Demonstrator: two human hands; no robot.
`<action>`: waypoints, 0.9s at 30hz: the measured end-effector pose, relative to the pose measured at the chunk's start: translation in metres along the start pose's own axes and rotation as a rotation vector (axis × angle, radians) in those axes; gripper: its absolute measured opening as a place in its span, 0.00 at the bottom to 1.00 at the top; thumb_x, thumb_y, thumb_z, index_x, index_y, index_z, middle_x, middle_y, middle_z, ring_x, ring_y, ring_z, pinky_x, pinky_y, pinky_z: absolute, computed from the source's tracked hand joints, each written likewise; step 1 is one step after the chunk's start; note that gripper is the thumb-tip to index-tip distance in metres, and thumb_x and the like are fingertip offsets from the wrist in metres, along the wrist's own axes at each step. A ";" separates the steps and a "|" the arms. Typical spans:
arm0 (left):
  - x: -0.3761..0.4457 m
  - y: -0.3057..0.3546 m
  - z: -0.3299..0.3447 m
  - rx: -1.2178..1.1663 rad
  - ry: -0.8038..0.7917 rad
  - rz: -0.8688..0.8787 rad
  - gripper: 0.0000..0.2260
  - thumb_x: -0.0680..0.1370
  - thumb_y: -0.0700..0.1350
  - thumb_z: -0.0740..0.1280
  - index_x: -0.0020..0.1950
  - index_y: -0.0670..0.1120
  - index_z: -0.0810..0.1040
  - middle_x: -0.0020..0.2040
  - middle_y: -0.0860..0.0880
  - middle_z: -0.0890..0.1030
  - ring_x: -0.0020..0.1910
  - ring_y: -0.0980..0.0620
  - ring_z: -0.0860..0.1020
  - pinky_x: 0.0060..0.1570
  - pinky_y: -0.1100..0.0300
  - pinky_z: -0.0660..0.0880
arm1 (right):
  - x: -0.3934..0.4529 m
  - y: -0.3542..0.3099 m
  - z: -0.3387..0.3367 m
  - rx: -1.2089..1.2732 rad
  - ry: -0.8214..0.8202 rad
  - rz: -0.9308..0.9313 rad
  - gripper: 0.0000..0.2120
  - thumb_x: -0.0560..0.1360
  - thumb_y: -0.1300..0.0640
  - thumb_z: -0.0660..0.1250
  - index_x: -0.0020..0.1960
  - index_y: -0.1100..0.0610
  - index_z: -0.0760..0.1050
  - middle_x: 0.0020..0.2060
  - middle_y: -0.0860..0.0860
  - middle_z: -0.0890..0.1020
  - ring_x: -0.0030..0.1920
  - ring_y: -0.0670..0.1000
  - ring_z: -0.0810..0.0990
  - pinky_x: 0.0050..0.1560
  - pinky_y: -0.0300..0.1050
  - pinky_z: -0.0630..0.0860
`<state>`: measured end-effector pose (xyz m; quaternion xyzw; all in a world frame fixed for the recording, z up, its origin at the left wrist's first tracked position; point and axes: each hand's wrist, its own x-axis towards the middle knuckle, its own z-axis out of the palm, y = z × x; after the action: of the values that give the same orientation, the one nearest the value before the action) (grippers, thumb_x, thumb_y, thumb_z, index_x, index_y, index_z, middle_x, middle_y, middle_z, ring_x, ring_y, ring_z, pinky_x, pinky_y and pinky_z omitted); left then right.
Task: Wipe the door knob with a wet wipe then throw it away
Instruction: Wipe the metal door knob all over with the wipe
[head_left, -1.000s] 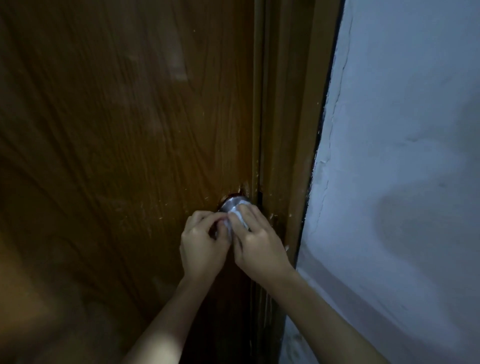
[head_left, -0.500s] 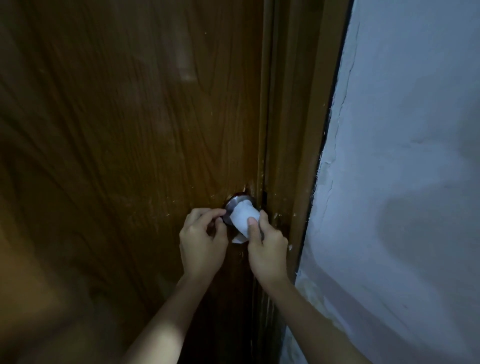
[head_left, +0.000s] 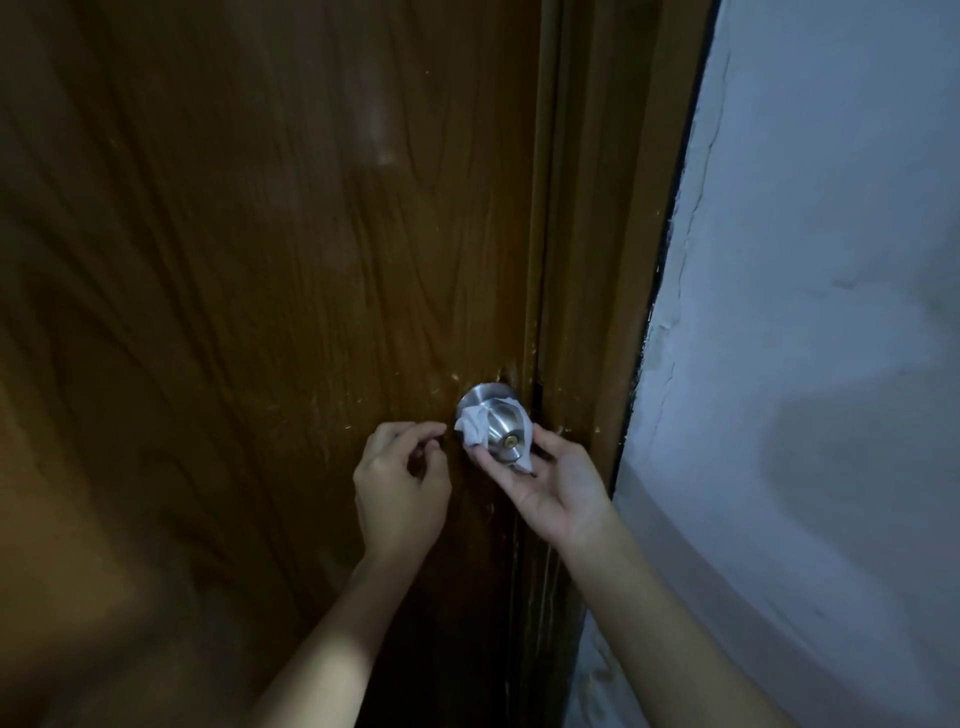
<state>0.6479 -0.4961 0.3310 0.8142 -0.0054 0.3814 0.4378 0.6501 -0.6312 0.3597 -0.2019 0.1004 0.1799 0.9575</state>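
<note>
Head view, looking down at a brown wooden door (head_left: 260, 312) with wavy grain and small pale scuffs near the latch edge; the right hand (head_left: 558, 483) comes up from below with its palm turned upward, fingers and thumb curled round the underside of the round door knob (head_left: 501, 426) and pressing the wet wipe (head_left: 475, 428) against it; the wipe is white, crumpled and bunched, draped over the knob's left side and trailing beneath it into the palm, so the brushed silvery face with its small brass keyhole shows bare; the left hand (head_left: 400, 483) hovers just beside the knob to its left, back toward the camera, fingers loosely curled with thumb and forefinger tips close together, gripping nothing and clear of both knob and wipe; both forearms are bare and rise from the lower edge; right of the door stands a matching wooden frame (head_left: 597, 260), then a pale, rough-plastered wall (head_left: 805, 312) with cracked, flaking paint along its edge.
</note>
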 end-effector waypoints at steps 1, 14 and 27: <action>0.000 0.000 -0.001 0.001 0.004 0.001 0.09 0.72 0.35 0.67 0.48 0.45 0.82 0.45 0.51 0.77 0.43 0.53 0.77 0.40 0.65 0.74 | 0.000 -0.001 0.000 0.015 -0.001 0.013 0.08 0.77 0.63 0.58 0.51 0.67 0.72 0.56 0.69 0.74 0.61 0.68 0.73 0.56 0.62 0.73; -0.009 -0.001 -0.004 0.025 -0.033 0.041 0.09 0.72 0.35 0.67 0.49 0.44 0.81 0.47 0.47 0.80 0.44 0.52 0.77 0.41 0.60 0.77 | -0.006 -0.014 -0.005 0.078 0.052 0.064 0.14 0.74 0.69 0.61 0.59 0.71 0.69 0.59 0.74 0.72 0.49 0.69 0.78 0.44 0.54 0.81; -0.042 0.031 -0.013 -0.042 -0.101 0.075 0.10 0.72 0.34 0.67 0.51 0.43 0.80 0.47 0.51 0.77 0.41 0.61 0.75 0.38 0.77 0.71 | -0.055 -0.011 -0.045 -0.027 0.037 0.025 0.13 0.69 0.72 0.60 0.52 0.66 0.74 0.52 0.68 0.77 0.36 0.60 0.85 0.30 0.46 0.82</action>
<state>0.5993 -0.5198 0.3311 0.8222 -0.0663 0.3557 0.4394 0.5981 -0.6764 0.3375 -0.2167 0.1181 0.1893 0.9504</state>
